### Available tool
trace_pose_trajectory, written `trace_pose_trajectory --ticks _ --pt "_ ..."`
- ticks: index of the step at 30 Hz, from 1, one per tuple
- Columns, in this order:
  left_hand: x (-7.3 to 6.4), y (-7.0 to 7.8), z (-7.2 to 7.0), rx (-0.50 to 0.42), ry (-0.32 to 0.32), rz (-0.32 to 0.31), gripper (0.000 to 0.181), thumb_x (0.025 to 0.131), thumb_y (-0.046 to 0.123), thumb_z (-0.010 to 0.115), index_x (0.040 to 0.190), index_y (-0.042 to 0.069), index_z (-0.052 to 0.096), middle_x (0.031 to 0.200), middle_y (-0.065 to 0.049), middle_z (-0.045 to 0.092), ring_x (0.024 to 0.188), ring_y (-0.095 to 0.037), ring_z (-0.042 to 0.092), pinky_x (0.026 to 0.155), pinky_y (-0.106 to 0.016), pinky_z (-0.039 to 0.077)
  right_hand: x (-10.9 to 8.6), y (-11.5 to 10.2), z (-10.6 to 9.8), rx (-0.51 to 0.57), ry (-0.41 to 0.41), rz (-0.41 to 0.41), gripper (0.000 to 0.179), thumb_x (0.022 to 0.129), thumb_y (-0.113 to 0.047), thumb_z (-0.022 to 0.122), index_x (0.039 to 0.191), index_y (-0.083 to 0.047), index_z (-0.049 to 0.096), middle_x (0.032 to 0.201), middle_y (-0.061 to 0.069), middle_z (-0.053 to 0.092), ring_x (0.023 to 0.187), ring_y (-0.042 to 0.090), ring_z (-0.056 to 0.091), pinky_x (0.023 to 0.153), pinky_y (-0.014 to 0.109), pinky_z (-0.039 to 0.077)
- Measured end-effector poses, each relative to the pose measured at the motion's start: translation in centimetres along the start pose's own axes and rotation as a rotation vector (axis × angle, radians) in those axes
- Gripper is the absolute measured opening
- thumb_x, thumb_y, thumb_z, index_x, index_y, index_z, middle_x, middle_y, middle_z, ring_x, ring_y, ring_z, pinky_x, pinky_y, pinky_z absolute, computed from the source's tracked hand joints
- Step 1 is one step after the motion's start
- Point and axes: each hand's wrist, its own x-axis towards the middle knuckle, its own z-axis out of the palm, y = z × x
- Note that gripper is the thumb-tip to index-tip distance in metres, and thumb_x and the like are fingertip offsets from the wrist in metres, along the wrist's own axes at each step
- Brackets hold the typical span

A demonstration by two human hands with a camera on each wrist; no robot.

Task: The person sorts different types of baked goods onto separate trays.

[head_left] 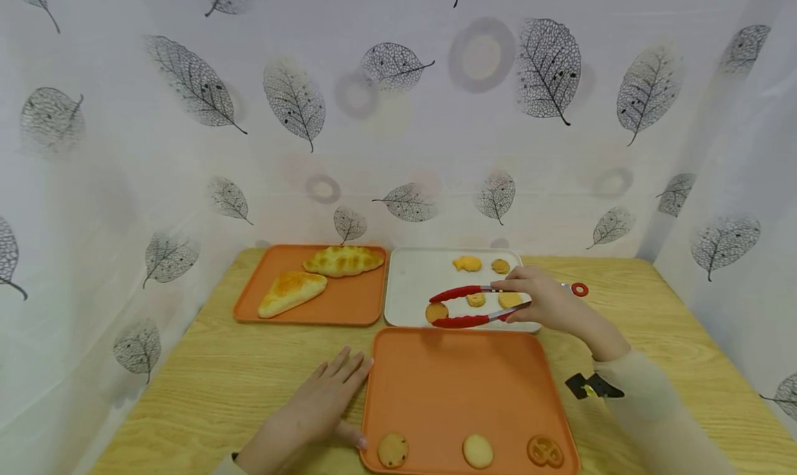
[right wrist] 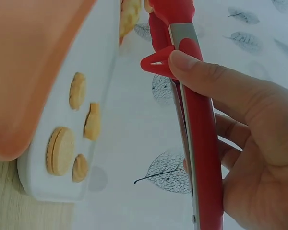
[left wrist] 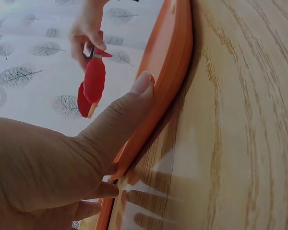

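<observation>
My right hand (head_left: 548, 301) grips red-and-metal tongs (head_left: 457, 293) above the white tray (head_left: 407, 274). Between the tong tips is a round brown cookie (head_left: 437, 313); the left wrist view shows its edge pinched there. The right thumb lies by the tongs' red clip (right wrist: 158, 63). My left hand (head_left: 324, 402) touches the left rim of the front orange tray (head_left: 461, 385), its fingers straight and its thumb (left wrist: 120, 112) against the side. Along that tray's near edge lie a chip cookie (head_left: 393, 450), a plain oval cookie (head_left: 477, 451) and a pretzel cookie (head_left: 545, 451).
On the white tray lie a fish-shaped cracker (head_left: 468, 263), a small round cookie (head_left: 500, 266) and other biscuits, including a sandwich biscuit (right wrist: 60, 151). At back left, another orange tray (head_left: 349, 309) bears a triangular pastry (head_left: 291, 294) and a braided bread (head_left: 344, 261). A leaf-print curtain (head_left: 398, 136) surrounds the wooden table (head_left: 249, 364).
</observation>
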Motion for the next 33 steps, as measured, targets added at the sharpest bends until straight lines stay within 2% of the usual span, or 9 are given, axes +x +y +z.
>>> trace_pose_trajectory --ticks 6,9,14,23,30,33 --pt "0.0 0.0 0.0 0.003 0.006 -0.003 0.123 0.061 0.077 0.065 0.154 0.006 0.027 0.159 -0.02 0.028 0.148 -0.043 0.018 0.11 -0.066 0.03 1.1 1.8 0.6 0.051 -0.079 0.142 0.056 0.068 -0.012 0.087 0.12 -0.001 0.068 0.098 0.007 0.061 0.083 0.016 0.046 0.068 0.029 0.04" --pt "0.0 0.1 0.0 0.001 0.007 0.002 0.123 0.061 0.076 0.066 0.154 0.005 0.027 0.158 -0.021 0.029 0.148 -0.044 0.019 0.11 -0.066 0.03 1.7 2.6 1.0 0.043 -0.106 0.199 0.057 0.069 -0.013 0.086 0.121 0.0 0.068 0.098 0.009 0.061 0.085 0.019 0.047 0.07 0.032 0.04" --pt "0.0 0.3 -0.1 -0.012 0.004 0.0 0.123 0.061 0.076 0.066 0.154 0.005 0.027 0.158 -0.021 0.028 0.148 -0.043 0.019 0.11 -0.066 0.03 2.6 3.6 1.8 -0.016 -0.117 0.238 0.055 0.07 -0.017 0.086 0.12 0.0 0.068 0.099 0.011 0.063 0.089 0.027 0.053 0.075 0.039 0.044" --pt "0.1 0.1 -0.1 -0.006 0.002 0.001 0.123 0.061 0.077 0.065 0.154 0.006 0.026 0.159 -0.02 0.028 0.148 -0.043 0.017 0.11 -0.066 0.03 4.2 5.2 3.2 -0.071 -0.136 0.335 0.057 0.073 -0.021 0.084 0.124 -0.003 0.066 0.103 0.014 0.062 0.093 0.032 0.053 0.068 0.04 0.04" --pt "0.0 0.2 0.0 -0.003 0.012 0.005 0.124 0.06 0.076 0.066 0.154 0.005 0.027 0.158 -0.02 0.029 0.148 -0.043 0.019 0.11 -0.066 0.03 5.5 5.5 3.7 -0.073 -0.147 0.42 0.058 0.076 -0.022 0.083 0.127 -0.003 0.064 0.115 0.019 0.062 0.107 0.039 0.052 0.082 0.053 0.043" --pt "0.0 0.2 -0.1 -0.005 0.011 0.005 0.123 0.061 0.076 0.066 0.154 0.005 0.026 0.158 -0.02 0.029 0.148 -0.043 0.019 0.11 -0.066 0.03 5.9 5.4 3.8 -0.072 -0.15 0.44 0.057 0.076 -0.022 0.082 0.127 -0.003 0.064 0.115 0.021 0.062 0.108 0.04 0.052 0.084 0.055 0.043"
